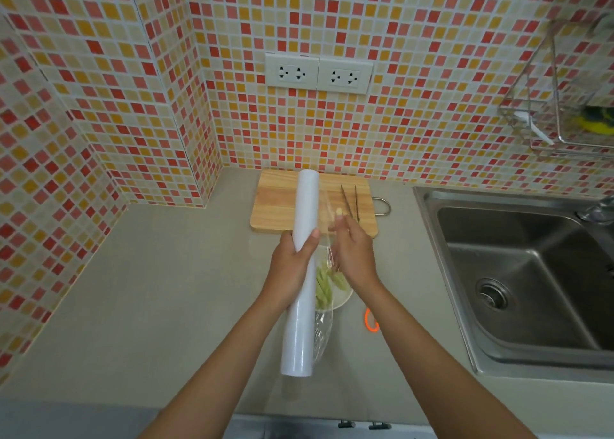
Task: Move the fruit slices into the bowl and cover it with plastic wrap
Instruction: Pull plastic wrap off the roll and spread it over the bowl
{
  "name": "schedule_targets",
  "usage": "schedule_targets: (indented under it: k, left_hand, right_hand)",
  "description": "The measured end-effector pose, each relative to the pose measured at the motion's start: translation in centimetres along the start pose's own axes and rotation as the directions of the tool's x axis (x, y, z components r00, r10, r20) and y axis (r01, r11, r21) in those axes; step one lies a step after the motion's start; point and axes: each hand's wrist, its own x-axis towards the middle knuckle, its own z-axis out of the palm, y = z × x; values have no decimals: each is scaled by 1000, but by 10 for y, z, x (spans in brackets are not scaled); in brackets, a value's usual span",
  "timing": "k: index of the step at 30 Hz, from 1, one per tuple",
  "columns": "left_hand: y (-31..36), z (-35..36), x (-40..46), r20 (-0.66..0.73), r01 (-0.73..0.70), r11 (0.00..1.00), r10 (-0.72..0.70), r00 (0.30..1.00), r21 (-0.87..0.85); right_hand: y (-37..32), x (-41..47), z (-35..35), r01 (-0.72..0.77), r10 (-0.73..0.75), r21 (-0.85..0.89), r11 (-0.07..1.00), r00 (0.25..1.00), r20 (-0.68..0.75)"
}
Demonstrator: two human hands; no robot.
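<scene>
My left hand (292, 265) grips a long white roll of plastic wrap (304, 272), held lengthwise above the counter. My right hand (352, 255) holds the loose clear film (327, 226) just right of the roll, fingers pinching its edge. Under both hands sits a pale bowl (344, 300) with green fruit slices (324, 289) in it, partly hidden by the roll and my right wrist. More crumpled film (322, 335) hangs off the roll's near end.
A wooden cutting board (275, 206) lies against the tiled wall with metal tongs (350, 202) on it. A steel sink (518, 272) fills the right side. An orange ring (370, 320) lies on the counter near the bowl. A wire rack (564, 106) hangs at upper right.
</scene>
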Motion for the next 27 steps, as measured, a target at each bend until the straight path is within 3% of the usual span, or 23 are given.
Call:
schedule_targets:
  k: [5,8,14,19,22,27]
  left_hand:
    - [2,5,-4,7,-14,1000,14,1000,2]
    - [5,3,-5,-9,-17,1000,17,1000,-6]
    - [3,-5,-3,27,32,999,-32,999,-23]
    - [1,-8,0,-30,38,999,-39,999,-28]
    - [0,-10,2,-37,31,999,-33,999,-41]
    - [-5,-13,0,-23,-5,999,3,1000,-46]
  right_hand:
    - [-17,32,-1,-128,126,23,992,990,59]
    - [-18,36,3,-120,118,23,992,989,84]
    - [-10,28,4,-157,162,107,982,986,-33]
    - [1,-1,14,-332,308,154,931,938,159]
    - [7,-17,16,-254,231,171,952,962,147]
    - [9,-25,13,-114,118,78,990,992,-49]
